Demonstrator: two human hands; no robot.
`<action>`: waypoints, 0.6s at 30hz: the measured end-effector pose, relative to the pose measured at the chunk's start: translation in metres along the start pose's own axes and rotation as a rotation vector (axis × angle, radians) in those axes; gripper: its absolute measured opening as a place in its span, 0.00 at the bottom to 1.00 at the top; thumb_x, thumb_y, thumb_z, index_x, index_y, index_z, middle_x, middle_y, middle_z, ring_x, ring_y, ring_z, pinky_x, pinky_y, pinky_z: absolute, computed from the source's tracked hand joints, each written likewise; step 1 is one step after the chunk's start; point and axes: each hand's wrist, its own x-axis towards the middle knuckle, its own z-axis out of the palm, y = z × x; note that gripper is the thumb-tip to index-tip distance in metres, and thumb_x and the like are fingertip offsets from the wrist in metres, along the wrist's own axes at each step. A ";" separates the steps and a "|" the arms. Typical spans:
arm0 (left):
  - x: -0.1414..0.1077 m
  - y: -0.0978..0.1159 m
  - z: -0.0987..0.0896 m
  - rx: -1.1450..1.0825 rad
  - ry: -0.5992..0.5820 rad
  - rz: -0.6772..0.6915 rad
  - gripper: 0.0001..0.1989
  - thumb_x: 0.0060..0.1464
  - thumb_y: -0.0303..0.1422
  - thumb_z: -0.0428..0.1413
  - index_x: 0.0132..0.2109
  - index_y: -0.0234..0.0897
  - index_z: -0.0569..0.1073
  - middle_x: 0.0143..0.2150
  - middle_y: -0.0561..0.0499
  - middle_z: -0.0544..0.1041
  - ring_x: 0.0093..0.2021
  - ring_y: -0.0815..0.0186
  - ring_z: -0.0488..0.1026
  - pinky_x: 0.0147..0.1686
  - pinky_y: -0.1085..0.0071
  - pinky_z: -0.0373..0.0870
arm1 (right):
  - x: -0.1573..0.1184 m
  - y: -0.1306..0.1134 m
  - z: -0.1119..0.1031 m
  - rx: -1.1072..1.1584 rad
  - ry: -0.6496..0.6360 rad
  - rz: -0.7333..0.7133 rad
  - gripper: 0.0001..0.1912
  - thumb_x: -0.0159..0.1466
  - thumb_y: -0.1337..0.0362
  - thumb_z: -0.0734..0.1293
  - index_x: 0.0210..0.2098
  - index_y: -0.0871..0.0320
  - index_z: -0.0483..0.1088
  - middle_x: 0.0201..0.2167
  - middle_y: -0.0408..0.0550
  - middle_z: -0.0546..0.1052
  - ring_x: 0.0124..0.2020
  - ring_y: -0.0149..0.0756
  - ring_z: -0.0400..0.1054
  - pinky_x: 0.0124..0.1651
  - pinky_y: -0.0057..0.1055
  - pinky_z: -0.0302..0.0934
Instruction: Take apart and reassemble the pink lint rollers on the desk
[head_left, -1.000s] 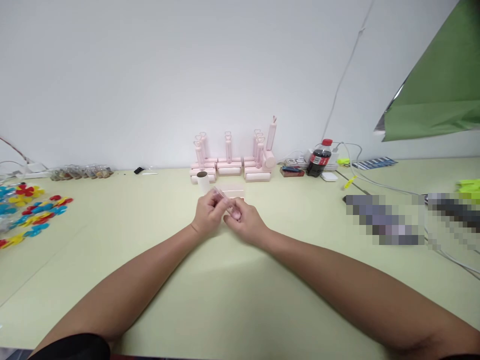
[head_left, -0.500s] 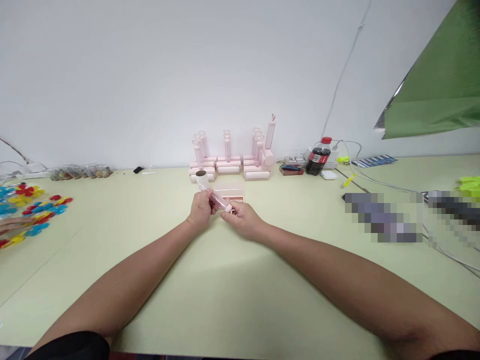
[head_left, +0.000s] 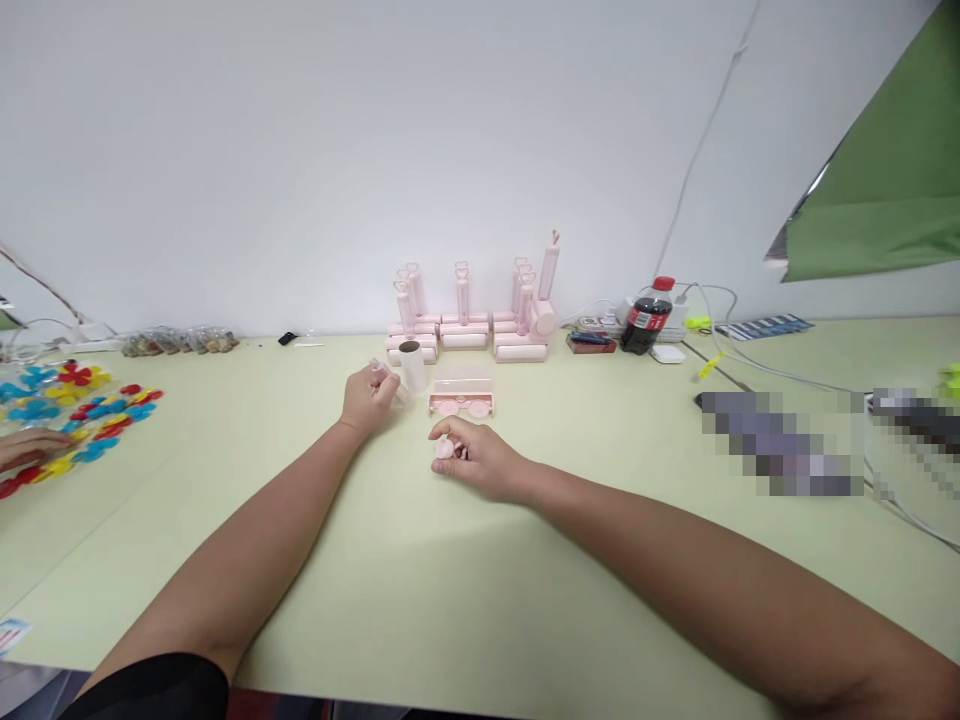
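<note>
My left hand (head_left: 367, 400) is closed around a clear pinkish tube (head_left: 386, 375), most of it hidden by the fingers. A small pale pink cap (head_left: 445, 448) is pinched in my right hand (head_left: 480, 460), apart from the tube. Right beside my left hand a white roll with a brown core (head_left: 414, 370) stands upright on the table. Just beyond my right hand lies an open pink case (head_left: 461, 405) with two round shapes inside and its clear lid (head_left: 463, 380) tipped back.
Several pink rollers with upright handles (head_left: 463, 300) stand by the wall. To their right are a cola bottle (head_left: 647, 318), cables and a blurred dark object (head_left: 772, 443). On the left, another person's hand (head_left: 34, 447) touches colourful flower-shaped pieces (head_left: 97, 425).
My hands have moved apart: the cap is off the tube, the tube has gone left with my left hand. The pink case now shows between them. The view has shifted slightly.
</note>
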 end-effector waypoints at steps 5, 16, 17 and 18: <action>0.000 0.000 0.009 0.076 -0.153 0.083 0.12 0.50 0.40 0.51 0.24 0.38 0.70 0.29 0.52 0.72 0.32 0.64 0.69 0.34 0.68 0.63 | -0.002 -0.002 -0.002 0.031 -0.075 -0.024 0.15 0.60 0.58 0.66 0.44 0.53 0.60 0.24 0.35 0.63 0.25 0.29 0.57 0.29 0.27 0.51; 0.000 -0.004 0.017 0.094 -0.163 0.115 0.14 0.52 0.41 0.52 0.24 0.38 0.68 0.37 0.48 0.71 0.38 0.62 0.70 0.37 0.66 0.68 | 0.004 -0.002 -0.009 0.018 0.187 -0.081 0.04 0.62 0.62 0.62 0.35 0.55 0.63 0.21 0.35 0.60 0.21 0.27 0.52 0.26 0.26 0.47; 0.000 -0.005 0.019 0.071 -0.157 0.105 0.14 0.51 0.41 0.53 0.23 0.38 0.68 0.40 0.47 0.71 0.39 0.62 0.70 0.38 0.66 0.69 | 0.007 -0.003 -0.013 0.021 0.248 -0.076 0.06 0.61 0.61 0.63 0.36 0.55 0.64 0.21 0.35 0.61 0.21 0.27 0.53 0.26 0.25 0.47; 0.000 -0.004 0.020 0.047 -0.153 0.103 0.13 0.51 0.41 0.54 0.24 0.38 0.68 0.42 0.47 0.71 0.41 0.62 0.71 0.39 0.66 0.69 | 0.011 -0.004 -0.019 0.024 0.314 -0.061 0.07 0.61 0.60 0.63 0.37 0.56 0.65 0.21 0.35 0.62 0.21 0.28 0.54 0.26 0.25 0.48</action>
